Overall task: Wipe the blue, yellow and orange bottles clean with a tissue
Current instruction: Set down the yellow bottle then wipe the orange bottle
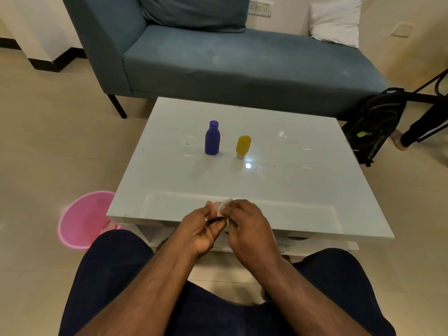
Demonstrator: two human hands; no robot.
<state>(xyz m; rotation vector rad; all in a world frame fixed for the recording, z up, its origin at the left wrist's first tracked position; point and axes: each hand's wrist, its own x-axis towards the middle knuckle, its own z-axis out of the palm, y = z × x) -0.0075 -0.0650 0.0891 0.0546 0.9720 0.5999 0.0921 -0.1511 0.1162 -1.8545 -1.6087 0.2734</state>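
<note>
A blue sofa (218, 61) filled the far side of the room, with a blue cushion (196, 13) against its back and a white pillow (335, 20) at its right end. In front of it stood the low white table, whose glossy surface (291, 190) carried the bottles. A black backpack (374, 124) leaned on the floor to the right of the table, and a pink bin (82, 219) stood on the floor at its near left corner.

The person sat at the near edge, dark-clad thighs at the bottom of the view, both forearms reaching forward. The left hand (206, 229) and the right hand (249, 226) met just over the near edge of the surface. The left fingers (213, 225) were curled round a small pale orange bottle (214, 209), of which only a little showed above the thumb. The right fingers (232, 212) were clenched on a white tissue (224, 206), which lay against that bottle.

The blue bottle (212, 138) stood upright near the middle of the surface, cap on. The yellow bottle (243, 146) stood just to its right, apart from it, resting on its pale cap and leaning slightly. Both were well apart from the hands.
</note>
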